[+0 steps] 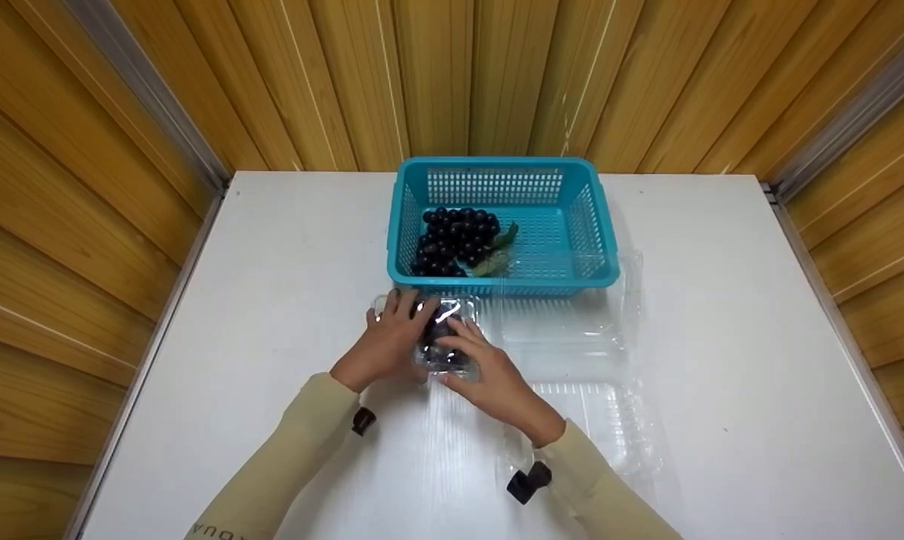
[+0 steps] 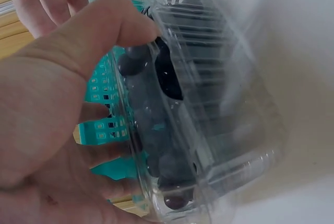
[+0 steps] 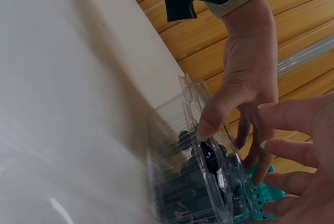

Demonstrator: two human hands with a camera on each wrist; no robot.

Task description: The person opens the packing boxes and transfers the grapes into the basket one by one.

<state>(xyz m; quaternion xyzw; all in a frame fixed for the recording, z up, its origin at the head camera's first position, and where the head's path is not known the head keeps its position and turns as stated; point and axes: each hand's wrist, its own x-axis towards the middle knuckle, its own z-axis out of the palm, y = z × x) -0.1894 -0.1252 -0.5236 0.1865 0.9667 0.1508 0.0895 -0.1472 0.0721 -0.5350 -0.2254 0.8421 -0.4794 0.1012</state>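
Note:
A clear plastic clamshell box (image 1: pixel 452 361) filled with dark grapes (image 2: pixel 146 114) sits on the white table, just in front of the teal basket. Its lid lies over the grapes. My left hand (image 1: pixel 388 341) grips the box's left side, and in the left wrist view its thumb (image 2: pixel 112 25) presses on the rim beside a dark oval opening. At the box's right side is my right hand (image 1: pixel 493 379), its fingers fairly straight above the lid. Whether these fingertips touch the lid, I cannot tell.
Behind the box stands the teal basket (image 1: pixel 608 240), holding a bunch of dark grapes (image 1: pixel 455 236) and a green leaf (image 1: pixel 506 238). To the right lies another open clear plastic container (image 1: pixel 617 424), partly overlapping the basket's front in view. Wood-patterned walls (image 1: pixel 497 82) surround the table.

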